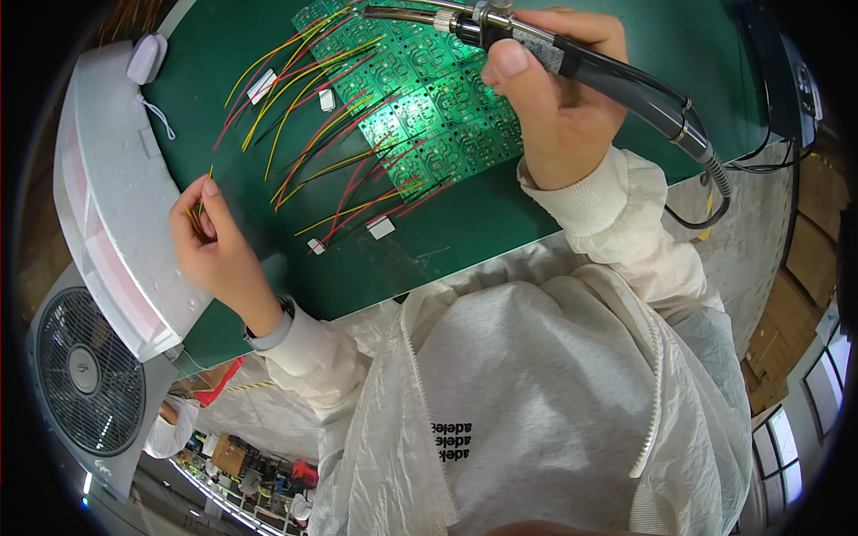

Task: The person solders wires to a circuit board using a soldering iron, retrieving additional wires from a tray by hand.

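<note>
Gripping a soldering iron (572,54), the right hand (559,98) is clenched round its grey foam sleeve, thumb laid along the top and the metal barrel pointing left across the upper edge of the view. The iron is dark and slim, with a silver collar near the hand and a ribbed grey cable (706,152) that loops off to the right and down past the table's edge. The left hand (210,246) pinches a small bunch of thin wires (198,204) between thumb and forefinger; yellow strands show, with a darker one among them, and the exact number in the bunch cannot be told. It holds them upright just beside a white foam block (107,196), at the left side of the green mat (465,223).

One green circuit panel (420,107) lies on the mat under the iron, made of many small identical boards in a grid. Red, yellow and black leads (340,152) fan out from it toward the lower left, too many and too crossed to count. Four small white tags (381,227) lie among them. One round fan (85,371) stands at lower left, below the foam block. A small white device (146,58) with a cord rests on the block's top end. The person wears a pale coverall, and a watch (273,332) on the left wrist.
</note>
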A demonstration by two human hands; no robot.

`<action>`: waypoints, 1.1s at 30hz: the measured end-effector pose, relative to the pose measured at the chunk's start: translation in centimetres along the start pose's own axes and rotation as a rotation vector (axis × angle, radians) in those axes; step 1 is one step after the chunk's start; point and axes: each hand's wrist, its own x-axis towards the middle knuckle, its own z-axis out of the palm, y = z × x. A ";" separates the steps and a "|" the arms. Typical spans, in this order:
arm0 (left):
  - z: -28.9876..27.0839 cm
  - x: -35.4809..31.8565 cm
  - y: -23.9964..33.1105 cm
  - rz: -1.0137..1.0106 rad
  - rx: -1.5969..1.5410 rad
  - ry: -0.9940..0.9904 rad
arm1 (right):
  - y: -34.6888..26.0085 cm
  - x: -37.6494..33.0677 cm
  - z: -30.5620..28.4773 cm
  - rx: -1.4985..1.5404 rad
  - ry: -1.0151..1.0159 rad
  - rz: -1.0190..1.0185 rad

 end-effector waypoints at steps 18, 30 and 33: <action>7.3 -1.0 5.0 0.504 -0.065 -0.221 | -1.3 0.3 -3.6 -0.117 -0.009 -0.048; 7.5 -1.3 4.6 0.353 -0.198 -0.115 | -1.2 0.2 -3.4 -0.183 -0.060 -0.062; 7.4 -0.8 4.5 0.539 -0.114 -0.204 | -1.3 -0.1 -3.1 -0.036 -0.003 0.016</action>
